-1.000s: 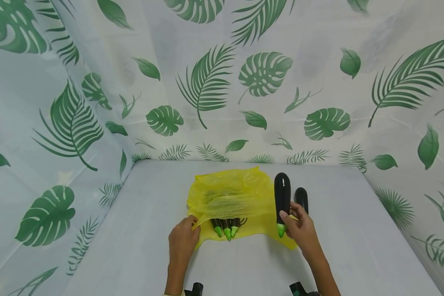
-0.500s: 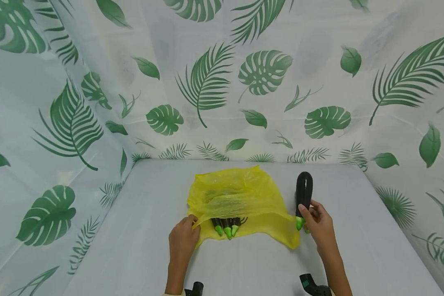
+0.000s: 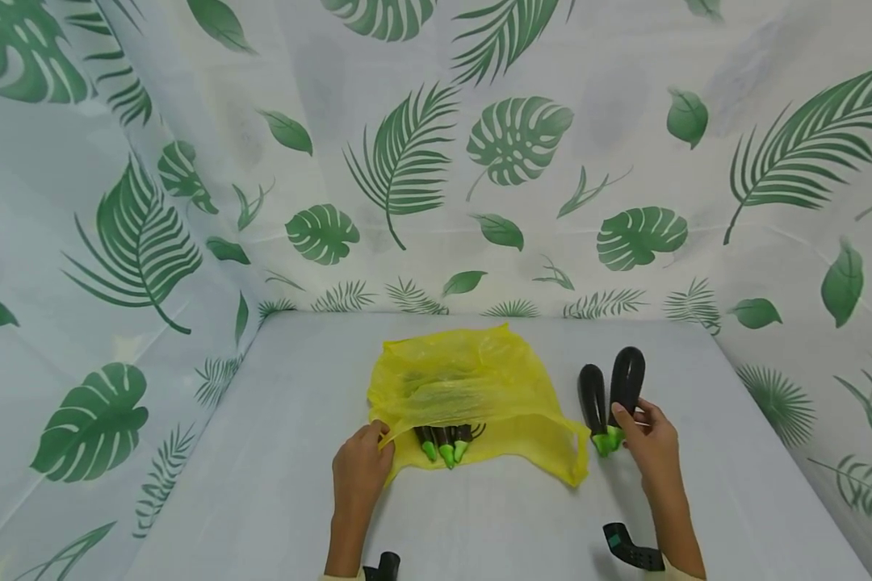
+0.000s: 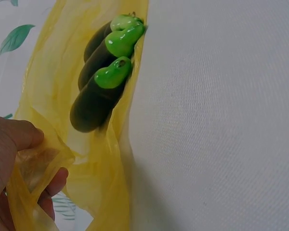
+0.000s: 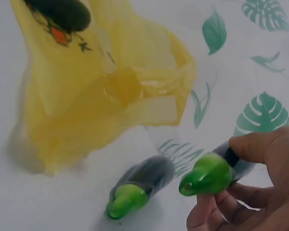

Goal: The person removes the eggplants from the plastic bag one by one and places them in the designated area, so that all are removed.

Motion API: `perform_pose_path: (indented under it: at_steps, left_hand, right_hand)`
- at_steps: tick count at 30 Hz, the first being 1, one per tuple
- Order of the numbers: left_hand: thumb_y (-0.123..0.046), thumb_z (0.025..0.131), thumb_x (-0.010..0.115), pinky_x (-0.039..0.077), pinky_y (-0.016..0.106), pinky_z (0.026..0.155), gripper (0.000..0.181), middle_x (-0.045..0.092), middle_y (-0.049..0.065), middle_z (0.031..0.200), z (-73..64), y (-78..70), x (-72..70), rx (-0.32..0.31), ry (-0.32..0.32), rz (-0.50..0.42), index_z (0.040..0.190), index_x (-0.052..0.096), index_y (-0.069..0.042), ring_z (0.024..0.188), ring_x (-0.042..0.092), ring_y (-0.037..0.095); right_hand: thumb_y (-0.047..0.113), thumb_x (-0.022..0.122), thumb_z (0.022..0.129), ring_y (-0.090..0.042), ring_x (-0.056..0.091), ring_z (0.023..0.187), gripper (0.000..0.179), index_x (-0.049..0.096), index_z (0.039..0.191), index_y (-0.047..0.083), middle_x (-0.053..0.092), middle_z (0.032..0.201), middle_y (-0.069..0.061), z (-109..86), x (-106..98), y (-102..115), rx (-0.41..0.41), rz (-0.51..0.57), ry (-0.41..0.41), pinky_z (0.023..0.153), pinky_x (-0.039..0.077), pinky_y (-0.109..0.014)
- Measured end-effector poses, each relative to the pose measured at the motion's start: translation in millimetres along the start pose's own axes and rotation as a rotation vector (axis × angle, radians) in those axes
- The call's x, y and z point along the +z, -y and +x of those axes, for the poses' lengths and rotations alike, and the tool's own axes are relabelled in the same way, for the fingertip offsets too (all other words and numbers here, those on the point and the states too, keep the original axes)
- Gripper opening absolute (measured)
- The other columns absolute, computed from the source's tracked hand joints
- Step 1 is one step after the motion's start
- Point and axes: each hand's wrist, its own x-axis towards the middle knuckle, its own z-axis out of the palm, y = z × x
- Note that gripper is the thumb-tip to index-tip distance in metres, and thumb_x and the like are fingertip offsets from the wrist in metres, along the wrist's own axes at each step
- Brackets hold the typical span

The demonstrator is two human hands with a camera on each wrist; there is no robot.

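Observation:
A yellow plastic bag (image 3: 480,363) lies on the table, its mouth toward me. Inside it are three dark eggplants (image 4: 94,103) with green stem ends showing at the opening. My left hand (image 3: 362,468) pinches the bag's left edge between thumb and fingers. To the right of the bag, my right hand (image 3: 650,440) grips a dark eggplant (image 3: 628,375) near its green cap. Another eggplant (image 3: 592,395) lies on the table just left of the held one, apart from the bag. In the right wrist view the held eggplant's green cap (image 5: 209,173) points toward the camera.
The white table (image 3: 262,452) meets a leaf-printed cloth backdrop (image 3: 436,161) at the back and sides. A loose handle (image 3: 580,460) of the yellow bag reaches out close to the lying eggplant. Black wrist devices (image 3: 632,549) sit on both forearms.
My right hand has carried its eggplant rightward from the bag's right edge, past the lying eggplant to its right side. The left hand keeps its hold on the bag.

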Motion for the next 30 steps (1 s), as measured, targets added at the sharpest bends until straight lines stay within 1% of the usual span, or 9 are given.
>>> perform_pose_path:
  at_steps: [4, 6, 8, 10, 12, 14, 21, 25, 30]
  left_hand:
    - [-0.010, 0.079, 0.072, 0.045, 0.028, 0.052, 0.011, 0.070, 0.003, 0.078, 0.7, 0.1, -0.7, 0.003, -0.001, 0.002, 0.090, 0.071, -0.010, 0.055, 0.054, 0.013]
    - [-0.011, 0.080, 0.071, 0.045, 0.028, 0.052, 0.011, 0.070, 0.002, 0.078, 0.9, 0.3, -0.5, 0.000, 0.001, 0.003, 0.091, 0.071, -0.010, 0.056, 0.054, 0.012]
    - [-0.011, 0.080, 0.071, 0.045, 0.027, 0.052, 0.011, 0.070, 0.002, 0.079, 1.2, 0.6, -0.2, 0.001, 0.002, 0.003, 0.091, 0.071, -0.010, 0.056, 0.054, 0.012]
    - [-0.011, 0.080, 0.071, 0.044, 0.027, 0.052, 0.011, 0.070, 0.002, 0.079, 1.3, 0.9, 0.3, 0.002, 0.006, 0.004, 0.091, 0.071, -0.010, 0.056, 0.054, 0.011]
    - [-0.011, 0.080, 0.070, 0.044, 0.026, 0.052, 0.010, 0.070, 0.002, 0.078, 1.3, 1.2, 0.6, 0.001, 0.009, 0.005, 0.091, 0.071, -0.011, 0.055, 0.053, 0.011]
    - [-0.011, 0.081, 0.070, 0.043, 0.026, 0.052, 0.010, 0.070, 0.002, 0.078, 1.4, 1.3, 0.7, -0.003, 0.012, 0.005, 0.090, 0.071, -0.010, 0.055, 0.052, 0.011]
    - [-0.012, 0.080, 0.071, 0.045, 0.027, 0.053, 0.010, 0.069, 0.002, 0.077, 2.6, 2.9, 1.1, 0.004, 0.000, 0.019, 0.091, 0.071, -0.010, 0.056, 0.053, 0.012]
    - [-0.011, 0.080, 0.072, 0.042, 0.026, 0.051, 0.010, 0.068, 0.003, 0.075, 2.1, 4.2, 1.1, 0.013, -0.016, 0.022, 0.090, 0.070, -0.009, 0.053, 0.048, 0.010]
    - [-0.010, 0.079, 0.071, 0.040, 0.025, 0.049, 0.010, 0.068, 0.002, 0.075, 0.7, 5.6, 1.6, 0.009, -0.018, 0.022, 0.089, 0.070, -0.010, 0.052, 0.046, 0.009]
  right_hand:
    - [0.043, 0.053, 0.096, 0.011, 0.044, 0.073, 0.069, 0.040, 0.143, -0.007, 0.053, 0.124, -0.025, 6.1, -3, -4, 0.017, -0.056, -0.031, 0.059, 0.043, -0.010]
    - [0.043, 0.053, 0.096, 0.001, 0.051, 0.080, 0.068, 0.043, 0.141, -0.007, 0.054, 0.125, -0.026, 9.4, -3, -6, 0.036, -0.083, -0.044, 0.059, 0.041, -0.010]
    - [0.045, 0.051, 0.096, -0.014, 0.056, 0.092, 0.069, 0.043, 0.140, -0.008, 0.053, 0.126, -0.028, 12.3, -3, -8, 0.062, -0.110, -0.045, 0.064, 0.042, -0.015]
    - [0.045, 0.050, 0.097, -0.030, 0.055, 0.104, 0.068, 0.043, 0.139, -0.009, 0.052, 0.128, -0.029, 14.8, -2, -10, 0.085, -0.119, -0.039, 0.071, 0.044, -0.023]
    - [0.044, 0.049, 0.097, -0.038, 0.050, 0.111, 0.068, 0.043, 0.138, -0.010, 0.050, 0.129, -0.030, 16.8, -1, -12, 0.105, -0.127, -0.027, 0.075, 0.045, -0.031]
    - [0.042, 0.050, 0.097, -0.039, 0.049, 0.111, 0.066, 0.044, 0.137, -0.010, 0.050, 0.127, -0.030, 18.7, 0, -13, 0.110, -0.139, -0.025, 0.077, 0.044, -0.036]
    - [0.034, 0.057, 0.094, -0.034, 0.051, 0.096, 0.057, 0.053, 0.125, -0.014, 0.057, 0.109, -0.027, 25.7, 2, -22, 0.041, -0.217, -0.075, 0.058, 0.039, -0.022]
    - [0.032, 0.059, 0.094, -0.037, 0.054, 0.095, 0.056, 0.055, 0.122, -0.016, 0.059, 0.108, -0.031, 32.8, 5, -29, 0.028, -0.253, -0.085, 0.058, 0.040, -0.022]
    - [0.034, 0.059, 0.094, -0.038, 0.055, 0.096, 0.058, 0.054, 0.124, -0.015, 0.059, 0.112, -0.032, 40.0, 10, -39, 0.065, -0.282, -0.073, 0.061, 0.042, -0.024]
